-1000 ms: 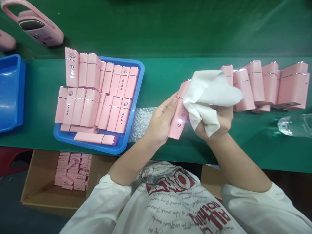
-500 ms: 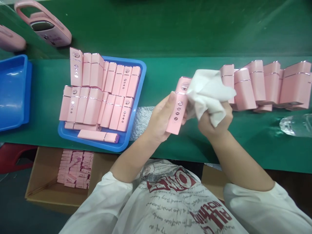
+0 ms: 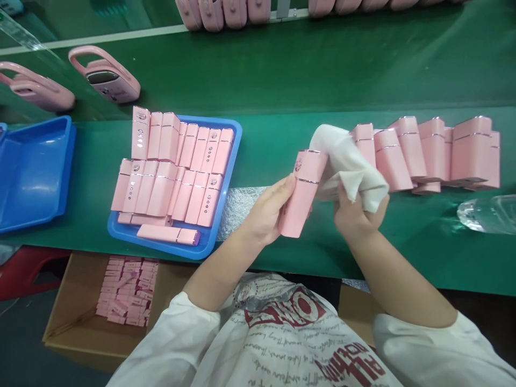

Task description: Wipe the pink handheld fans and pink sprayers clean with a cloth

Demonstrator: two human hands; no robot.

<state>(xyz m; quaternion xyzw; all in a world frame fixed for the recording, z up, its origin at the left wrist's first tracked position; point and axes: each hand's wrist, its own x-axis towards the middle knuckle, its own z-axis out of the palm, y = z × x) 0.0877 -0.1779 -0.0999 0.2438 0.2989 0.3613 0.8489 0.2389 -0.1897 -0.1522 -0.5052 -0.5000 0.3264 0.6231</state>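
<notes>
My left hand (image 3: 268, 212) is closed around a pink rectangular case (image 3: 302, 201) with a silver band near its top. A broad plain side of the case faces up, and the round emblem shows on its narrow edge. In my right hand (image 3: 357, 215) a white cloth (image 3: 346, 164) is bunched up, its folds beside the upper end of the case. Whether the cloth touches the case I cannot tell. Just beyond the cloth, several pink cases (image 3: 393, 161) lean in a row on the green table (image 3: 266, 145).
A blue tray (image 3: 193, 252) full of pink cases stands to the left. Farther left is another blue tray (image 3: 40, 172). Pink handled devices (image 3: 115, 80) stand behind. At right lies a clear bottle (image 3: 484, 214). Below, a cardboard box (image 3: 84, 333) holds many pink pieces.
The pink case has been turned in my left hand, from its narrow side with round symbols to a broad plain side. My right hand has drawn the cloth slightly lower. The camera view has shifted.
</notes>
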